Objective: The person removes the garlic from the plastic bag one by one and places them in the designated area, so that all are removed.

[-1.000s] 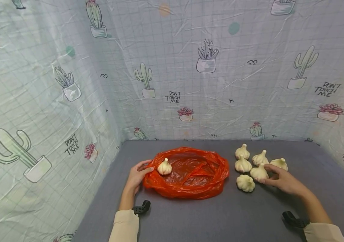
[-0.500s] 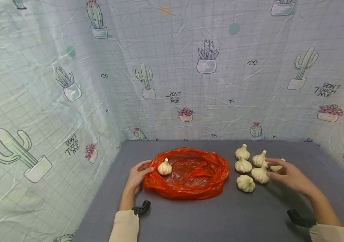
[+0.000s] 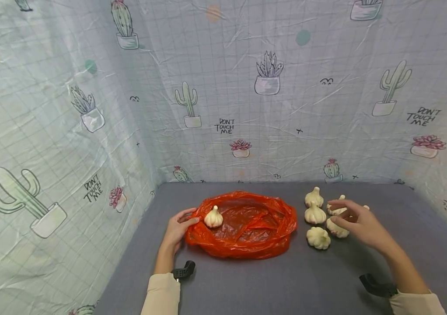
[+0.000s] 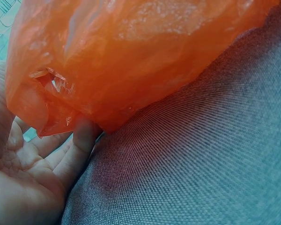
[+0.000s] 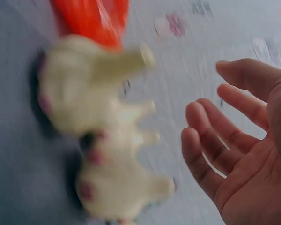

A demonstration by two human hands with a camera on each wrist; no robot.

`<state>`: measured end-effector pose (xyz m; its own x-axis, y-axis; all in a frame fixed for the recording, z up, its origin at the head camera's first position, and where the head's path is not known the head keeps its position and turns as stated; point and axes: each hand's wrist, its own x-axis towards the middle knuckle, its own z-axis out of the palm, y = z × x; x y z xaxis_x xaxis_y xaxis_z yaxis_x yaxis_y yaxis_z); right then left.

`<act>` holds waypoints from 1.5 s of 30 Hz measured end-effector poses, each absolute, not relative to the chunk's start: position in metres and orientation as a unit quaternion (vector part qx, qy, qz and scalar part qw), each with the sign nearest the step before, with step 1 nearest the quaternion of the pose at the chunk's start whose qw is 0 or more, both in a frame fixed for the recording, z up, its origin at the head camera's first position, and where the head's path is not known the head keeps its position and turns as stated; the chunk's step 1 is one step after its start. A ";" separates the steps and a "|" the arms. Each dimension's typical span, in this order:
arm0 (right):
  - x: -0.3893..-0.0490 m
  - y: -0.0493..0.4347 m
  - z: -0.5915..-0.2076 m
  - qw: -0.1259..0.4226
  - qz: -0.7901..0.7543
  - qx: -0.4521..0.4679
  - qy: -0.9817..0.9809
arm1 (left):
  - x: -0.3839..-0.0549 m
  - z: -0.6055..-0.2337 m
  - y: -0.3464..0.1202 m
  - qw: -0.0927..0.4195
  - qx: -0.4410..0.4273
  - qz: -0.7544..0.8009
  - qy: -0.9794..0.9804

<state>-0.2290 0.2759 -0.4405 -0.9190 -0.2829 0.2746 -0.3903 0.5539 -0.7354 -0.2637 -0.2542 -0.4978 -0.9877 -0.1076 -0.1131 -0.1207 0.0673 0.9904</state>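
Observation:
My left hand (image 3: 176, 228) holds the left rim of a red plastic bag (image 3: 243, 250), thumb inside and fingers outside. In the left wrist view its fingers (image 4: 70, 164) lie under the thin orange-looking plastic (image 4: 131, 65). Inside the bag, at its left end, rests one garlic bulb (image 3: 213, 217). My right hand (image 3: 367, 227) hovers with parted, slightly bent fingers over several garlic bulbs, covering part of a nearer bulb (image 3: 335, 229). The right wrist view shows that hand (image 5: 243, 168) holding nothing, with a gap to the blurred garlic bulbs (image 5: 75, 89).
Left of the right hand are a front garlic bulb (image 3: 318, 238) lying tilted, a middle bulb (image 3: 315, 213) and a back bulb (image 3: 313, 197). All stand on the grey tabletop (image 3: 255, 284). A cactus-print curtain (image 3: 286, 113) closes off the back and sides.
My right hand, at a garlic bulb one second ago, shifted right, then rose and came back left over the bulbs, away from them. The left hand and bag have stayed put.

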 end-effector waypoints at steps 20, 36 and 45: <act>-0.235 0.107 -0.474 0.022 0.476 0.316 -0.820 | -0.279 -0.521 -0.264 -0.008 -0.090 0.672 0.735; -0.271 0.017 -0.472 -0.037 0.528 0.226 -0.818 | -0.280 -0.524 -0.262 -0.004 -0.089 0.678 0.730; -0.289 -0.008 -0.483 -0.059 0.536 0.218 -0.813 | -0.274 -0.513 -0.259 0.003 -0.083 0.679 0.729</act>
